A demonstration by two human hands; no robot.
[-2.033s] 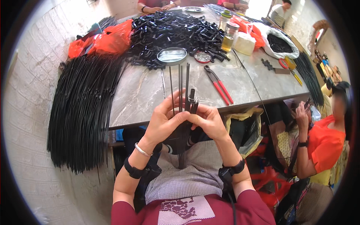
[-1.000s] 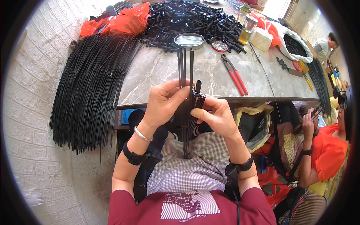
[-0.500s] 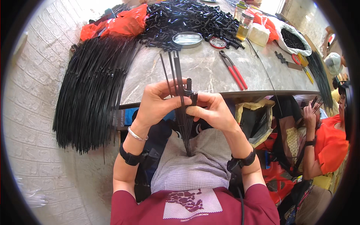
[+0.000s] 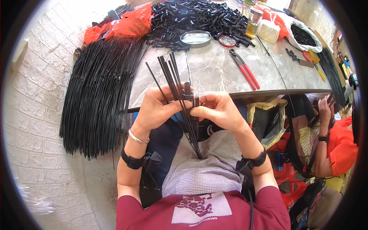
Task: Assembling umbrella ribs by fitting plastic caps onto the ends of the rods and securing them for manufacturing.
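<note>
Nearest the camera, at 6 o'clock, lies the person's lap under a checked cloth [image 4: 207, 168], and the lower ends of a bunch of thin black rods [image 4: 183, 100] rest on it. The left hand [image 4: 157, 107] has its fingers curled tight round the bunch from 9 o'clock, while the right hand [image 4: 216, 109] pinches it from 3 o'clock, thumb and forefinger closed on the rods just below a small black cap [image 4: 187, 91] that sits on one of them. The rod tips fan upward toward 11 o'clock, over the edge of the grey marbled table [image 4: 214, 73]. On that table, toward 1 o'clock, lie red-handled pliers [image 4: 245, 71]; farther, at 12 o'clock, stands a shallow round metal tin [image 4: 195, 38], with a small red lid [image 4: 227, 41] just beside it. Behind those spreads a heap of black plastic parts [image 4: 191, 17], with a glass jar [image 4: 254, 23] of yellowish liquid at 1 o'clock. A thick sheaf of long black rods [image 4: 97, 92] hangs off the table's edge at 9 o'clock, before a wall of pale brick-pattern panels [image 4: 30, 115]; orange-red plastic bags [image 4: 122, 25] lie at 11 o'clock. At 3 o'clock sits another person in an orange top [image 4: 341, 145].
</note>
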